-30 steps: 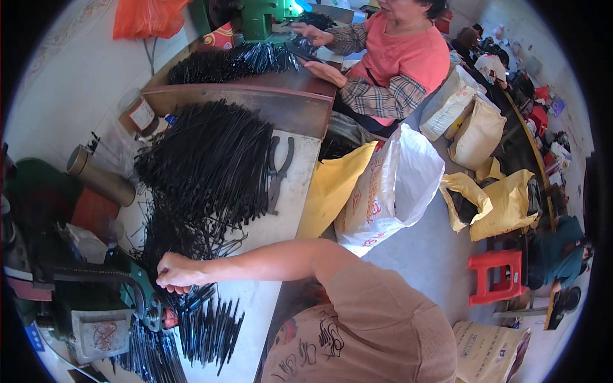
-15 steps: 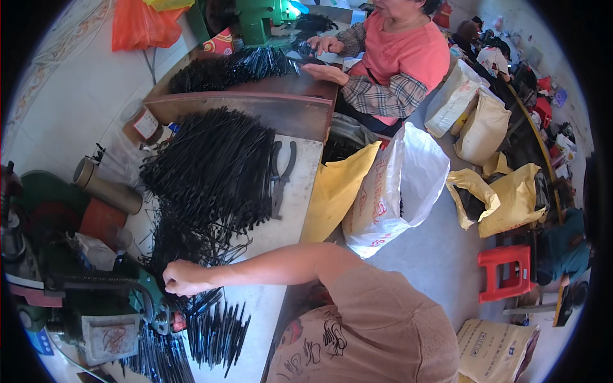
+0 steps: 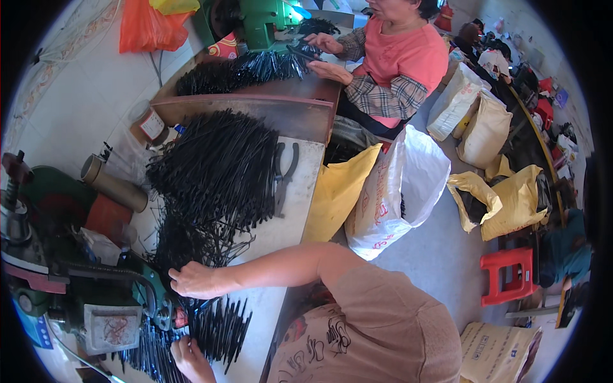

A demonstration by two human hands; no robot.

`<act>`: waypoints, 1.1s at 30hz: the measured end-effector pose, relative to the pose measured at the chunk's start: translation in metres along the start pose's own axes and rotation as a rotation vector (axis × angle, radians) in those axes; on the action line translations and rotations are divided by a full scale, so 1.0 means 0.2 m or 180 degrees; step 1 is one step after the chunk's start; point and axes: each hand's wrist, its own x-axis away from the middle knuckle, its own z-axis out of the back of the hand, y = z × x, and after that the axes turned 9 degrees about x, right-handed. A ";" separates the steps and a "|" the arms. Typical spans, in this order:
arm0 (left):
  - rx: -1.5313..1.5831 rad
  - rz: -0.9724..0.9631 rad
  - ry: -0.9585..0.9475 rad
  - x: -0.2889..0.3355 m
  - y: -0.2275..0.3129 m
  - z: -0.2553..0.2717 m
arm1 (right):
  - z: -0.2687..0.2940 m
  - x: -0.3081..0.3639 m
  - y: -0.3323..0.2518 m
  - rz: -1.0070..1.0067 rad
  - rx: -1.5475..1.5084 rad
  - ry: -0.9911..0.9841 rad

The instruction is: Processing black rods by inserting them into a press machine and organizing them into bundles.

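Observation:
My right hand (image 3: 195, 281), at the end of my outstretched arm, is closed beside the green machine (image 3: 145, 290). What its fingers pinch, if anything, is too small to make out. My left hand (image 3: 189, 359) has come in from the lower edge with curled fingers, at a row of thin black strips (image 3: 220, 332) below the machine's head. Whatever it grips is hidden. A loose tangle of black strips (image 3: 185, 239) lies just beyond my right hand. Farther back is a large heap of the same strips (image 3: 214, 169).
Pliers (image 3: 285, 179) lie beside the heap on the white tabletop (image 3: 305, 175). A wooden divider (image 3: 255, 115) separates a co-worker (image 3: 402, 64) at another green machine (image 3: 258, 25). A white sack (image 3: 389, 198), yellow sacks (image 3: 511, 204) and a red stool (image 3: 507, 274) stand to the right.
My left hand has come into view at the strips below the machine. My right hand has shifted slightly to the right, still closed. The whole view has moved a little.

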 end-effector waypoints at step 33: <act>0.0517 0.0450 0.0468 0.04 -0.07 0.05 | 0.02 -0.11 -0.05 -0.0772 -0.2465 0.0455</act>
